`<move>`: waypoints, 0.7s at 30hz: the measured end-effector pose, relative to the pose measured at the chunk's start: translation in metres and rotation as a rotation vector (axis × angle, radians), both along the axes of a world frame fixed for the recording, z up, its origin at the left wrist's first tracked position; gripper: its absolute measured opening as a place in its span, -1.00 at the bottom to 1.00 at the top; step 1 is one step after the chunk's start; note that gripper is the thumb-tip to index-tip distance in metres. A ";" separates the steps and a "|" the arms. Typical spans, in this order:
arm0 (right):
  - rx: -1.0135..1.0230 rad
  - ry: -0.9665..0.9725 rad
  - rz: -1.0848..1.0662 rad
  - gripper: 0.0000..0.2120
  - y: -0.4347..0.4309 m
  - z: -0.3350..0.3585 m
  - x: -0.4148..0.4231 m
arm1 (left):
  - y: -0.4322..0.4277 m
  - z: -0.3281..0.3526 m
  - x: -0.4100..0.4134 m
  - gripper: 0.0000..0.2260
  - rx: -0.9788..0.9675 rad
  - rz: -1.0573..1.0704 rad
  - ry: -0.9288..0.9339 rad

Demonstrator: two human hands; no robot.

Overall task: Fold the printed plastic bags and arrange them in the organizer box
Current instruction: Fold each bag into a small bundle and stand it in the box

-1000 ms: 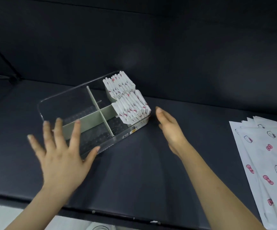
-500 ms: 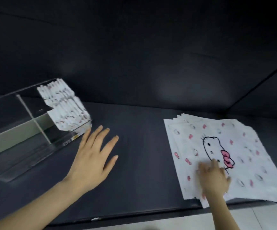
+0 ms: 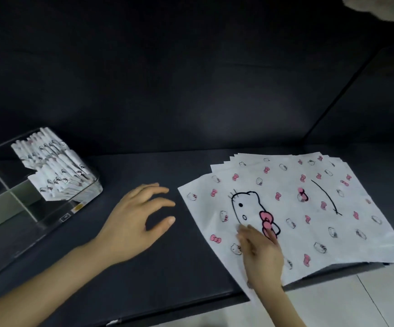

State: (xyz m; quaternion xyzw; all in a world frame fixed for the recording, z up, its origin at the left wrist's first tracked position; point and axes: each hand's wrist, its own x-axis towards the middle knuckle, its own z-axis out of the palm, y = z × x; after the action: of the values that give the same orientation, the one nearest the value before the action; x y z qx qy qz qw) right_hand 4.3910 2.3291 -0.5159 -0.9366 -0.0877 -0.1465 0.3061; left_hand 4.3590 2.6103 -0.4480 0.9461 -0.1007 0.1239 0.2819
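The dark desk [image 3: 144, 274] carries everything the task needs. On its right side lies a fanned stack of flat printed bags [image 3: 328, 161], several sheets deep and none of them folded; its near corner hangs over the desk's near edge. At the far left stands the clear organizer box [image 3: 9, 232], split by dividers, well apart from the stack. Its right-hand compartments are packed with folded bags [image 3: 57, 171] standing on edge in tight rows, while the other compartments in view show no bags.

Judging by that, the job is partly done: a good batch is folded and filed, but a sizeable pile is left and there is room in the box to take it. The step in hand looks like drawing off the next bag to fold.

The right hand [image 3: 259, 253] lies on the top bag [image 3: 297, 220], fingers straight and resting on its near-left part beside the large cat print, pinching nothing. The left hand [image 3: 132, 223] is over bare desk between box and stack, fingers loosely spread and slightly curved, holding nothing; whether it touches the desk I cannot tell.
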 end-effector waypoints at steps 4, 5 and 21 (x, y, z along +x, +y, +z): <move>0.385 0.672 0.290 -0.85 0.022 0.032 -0.013 | 0.020 0.011 -0.008 -0.54 -0.123 0.003 0.041; 0.467 0.805 0.340 -0.85 0.021 0.038 -0.013 | 0.026 0.010 -0.012 -0.53 -0.132 -0.010 0.079; 0.766 1.211 0.250 -0.84 0.000 0.057 0.024 | 0.043 -0.021 0.003 -0.24 -0.975 -0.070 0.679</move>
State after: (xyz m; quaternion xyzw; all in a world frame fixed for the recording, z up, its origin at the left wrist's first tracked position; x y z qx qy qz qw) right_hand 4.4150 2.3287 -0.4588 -0.6634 0.0480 0.4133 0.6219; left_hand 4.3624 2.6531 -0.4689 0.6904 0.0325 -0.1629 0.7041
